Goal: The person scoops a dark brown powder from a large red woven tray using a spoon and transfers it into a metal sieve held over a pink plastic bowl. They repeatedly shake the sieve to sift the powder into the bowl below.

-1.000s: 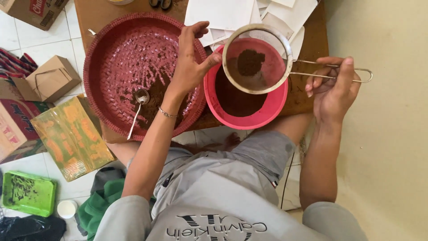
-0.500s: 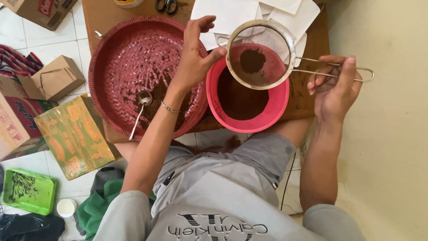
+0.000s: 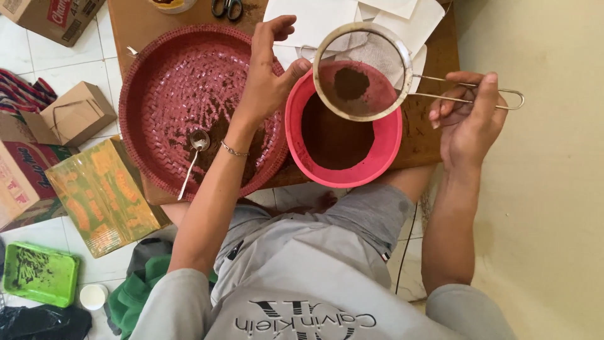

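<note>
Right hand: the right hand [image 3: 469, 123] pinches the thin wire handle of the round metal mesh sieve [image 3: 363, 70] between thumb and curled fingers, holding it level above the pink plastic bowl [image 3: 343, 135].
Left hand: the left hand [image 3: 267, 75] is open, fingers spread upward, the thumb resting against the sieve's rim.
Sieve contents: a small dark brown lump of powder sits in the middle of the fine mesh.
Bowl: smooth, round, near the front edge of the brown wooden surface [image 3: 135, 25], with sifted brown powder pooled inside.
Doing it well: the sieve is best kept centred over the bowl and tapped lightly on the rim, so powder falls inside, not onto the surface.
Tray: the large round red woven tray [image 3: 182, 82] lies just left of the bowl, ribbed, dusted with powder, a metal spoon [image 3: 194, 154] resting in it.
</note>
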